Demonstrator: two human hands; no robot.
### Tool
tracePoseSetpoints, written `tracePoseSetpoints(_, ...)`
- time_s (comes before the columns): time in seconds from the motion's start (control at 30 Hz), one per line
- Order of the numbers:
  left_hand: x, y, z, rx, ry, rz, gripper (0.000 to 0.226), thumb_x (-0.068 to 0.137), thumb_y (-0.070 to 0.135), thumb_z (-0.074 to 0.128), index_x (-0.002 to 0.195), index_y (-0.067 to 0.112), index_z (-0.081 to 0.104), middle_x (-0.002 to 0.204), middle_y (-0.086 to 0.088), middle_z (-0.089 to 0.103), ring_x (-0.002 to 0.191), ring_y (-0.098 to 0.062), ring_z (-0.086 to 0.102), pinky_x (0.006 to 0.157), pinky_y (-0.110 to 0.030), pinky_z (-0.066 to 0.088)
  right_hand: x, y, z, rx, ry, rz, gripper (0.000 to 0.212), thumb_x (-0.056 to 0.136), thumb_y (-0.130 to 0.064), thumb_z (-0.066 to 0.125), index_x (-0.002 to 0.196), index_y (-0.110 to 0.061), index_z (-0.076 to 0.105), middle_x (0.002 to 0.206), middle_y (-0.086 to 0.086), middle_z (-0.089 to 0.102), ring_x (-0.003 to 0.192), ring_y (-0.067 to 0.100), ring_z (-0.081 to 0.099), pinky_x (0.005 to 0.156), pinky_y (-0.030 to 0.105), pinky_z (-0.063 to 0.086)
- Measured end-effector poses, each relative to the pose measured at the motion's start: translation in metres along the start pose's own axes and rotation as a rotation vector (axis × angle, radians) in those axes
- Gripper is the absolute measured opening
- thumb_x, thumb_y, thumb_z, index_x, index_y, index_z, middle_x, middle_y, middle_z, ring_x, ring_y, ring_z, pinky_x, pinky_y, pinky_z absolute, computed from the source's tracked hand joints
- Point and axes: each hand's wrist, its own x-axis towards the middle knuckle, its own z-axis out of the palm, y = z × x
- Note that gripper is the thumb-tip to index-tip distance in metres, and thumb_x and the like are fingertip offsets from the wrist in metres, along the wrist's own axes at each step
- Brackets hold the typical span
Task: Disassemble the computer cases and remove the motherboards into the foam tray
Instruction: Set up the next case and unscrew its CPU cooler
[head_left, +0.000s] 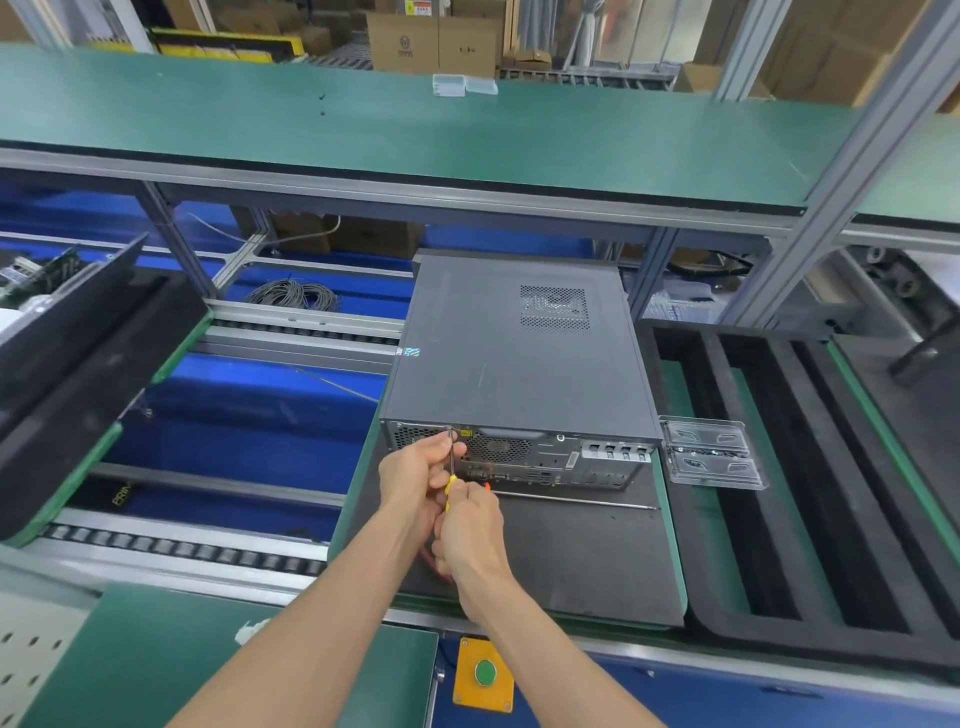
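**A:** Where is the computer case, and how does it lie?

**B:** The computer case (511, 358) lies flat on a dark mat on the work surface (582, 561), its long axis running away from the person. Its rear panel faces them, just beyond both hands. The lid is on.

**A:** What are the hands doing?

**B:** The right hand (470, 525) has its fingers clamped round the yellow handle of a screwdriver (451, 470). The left hand (413, 473) pinches the thin metal shaft nearer the tip. The shaft points up and away to the top left corner of the rear panel, seemingly at a screw there. The left hand is nearer the case.

**A:** And the materials?

**B:** The case is smooth matte grey sheet metal, boxy, with a perforated vent square on top and grilles at the back. The foam tray (810, 467), to the right, is black, soft-looking, cut into long parallel slots. A clear plastic box (711, 452) rests on its near-left edge, just beside the case. A second, long screwdriver (576, 500) lies on the mat below the rear panel.
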Motion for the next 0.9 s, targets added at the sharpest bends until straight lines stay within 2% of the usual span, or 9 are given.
tracePoseSetpoints(0.1,0.000,0.002,0.001,0.002,-0.009,0.002,0.017,0.098,0.002,0.054,0.103,0.001,0.070,0.080,-0.008,0.075,0.036,-0.004,0.035,0.034,-0.018,0.028,-0.001,-0.004,0.002,0.063,-0.014,0.040,0.032,0.106,-0.031,0.032,0.086,-0.019,0.053,0.063,-0.004,0.048,0.049,0.011,0.040,0.041,0.021,0.029)
tracePoseSetpoints(0.23,-0.001,0.003,-0.002,0.022,-0.006,0.014,0.014,0.094,0.005,0.061,0.097,-0.001,0.073,0.070,-0.007,0.072,0.038,-0.005,0.038,0.036,-0.019,0.032,-0.003,-0.003,-0.001,0.492,-0.164,0.176,0.031,0.106,-0.026,0.035,0.090,-0.012,0.058,0.054,0.001,0.039,0.040,0.010,0.028,0.038,0.018,0.018)
tracePoseSetpoints(0.37,-0.001,0.008,-0.009,0.152,0.004,0.012,0.018,0.091,0.015,0.069,0.087,0.001,0.079,0.046,0.000,0.048,0.038,-0.009,0.036,0.038,-0.020,0.037,-0.001,0.000,-0.008,0.863,-0.369,0.269,0.040,0.105,-0.029,0.038,0.085,-0.009,0.067,0.056,0.004,0.044,0.035,0.009,0.031,0.030,0.018,0.019)
tracePoseSetpoints(0.43,0.000,0.010,-0.012,0.177,-0.017,0.015,0.017,0.091,0.015,0.069,0.088,0.002,0.080,0.045,0.002,0.049,0.038,-0.007,0.036,0.037,-0.019,0.036,-0.001,0.000,-0.007,0.850,-0.379,0.269,0.041,0.105,-0.030,0.038,0.086,-0.008,0.067,0.056,0.004,0.045,0.035,0.009,0.032,0.031,0.019,0.018)
tracePoseSetpoints(0.6,-0.003,0.006,-0.010,0.131,-0.055,0.003,0.018,0.093,0.015,0.067,0.098,0.002,0.078,0.048,0.005,0.056,0.038,-0.005,0.035,0.035,-0.020,0.031,-0.003,0.000,-0.003,0.571,-0.211,0.162,0.036,0.107,-0.028,0.035,0.094,-0.006,0.060,0.056,0.006,0.046,0.040,0.013,0.030,0.038,0.021,0.015)
tracePoseSetpoints(0.67,-0.005,0.006,-0.006,0.089,-0.068,0.004,0.018,0.094,0.012,0.065,0.104,0.002,0.075,0.057,0.002,0.065,0.039,-0.005,0.035,0.035,-0.019,0.029,-0.004,-0.001,-0.003,0.498,-0.171,0.131,0.035,0.108,-0.029,0.035,0.095,-0.007,0.058,0.055,0.006,0.045,0.039,0.013,0.030,0.039,0.020,0.015)
tracePoseSetpoints(0.77,-0.007,0.005,-0.002,0.054,-0.054,0.020,0.017,0.094,0.007,0.063,0.107,0.002,0.073,0.085,-0.007,0.077,0.041,-0.005,0.039,0.035,-0.018,0.030,-0.004,-0.002,-0.005,0.414,-0.133,0.109,0.034,0.108,-0.030,0.035,0.093,-0.008,0.057,0.054,0.004,0.045,0.039,0.013,0.031,0.039,0.018,0.019)
tracePoseSetpoints(0.83,-0.008,0.003,0.001,0.050,-0.053,0.024,0.017,0.095,0.006,0.062,0.108,0.001,0.071,0.090,-0.008,0.077,0.042,-0.005,0.040,0.035,-0.018,0.031,-0.004,-0.002,-0.006,0.378,-0.124,0.094,0.034,0.108,-0.030,0.035,0.093,-0.009,0.057,0.055,0.004,0.044,0.040,0.013,0.030,0.040,0.018,0.018)
tracePoseSetpoints(0.9,-0.010,0.002,0.003,0.051,-0.047,0.026,0.017,0.096,0.005,0.060,0.109,-0.001,0.070,0.085,-0.007,0.077,0.042,-0.005,0.040,0.036,-0.018,0.031,-0.001,-0.003,-0.007,0.343,-0.109,0.087,0.034,0.107,-0.030,0.034,0.093,-0.010,0.057,0.056,0.004,0.044,0.041,0.012,0.029,0.040,0.018,0.019)
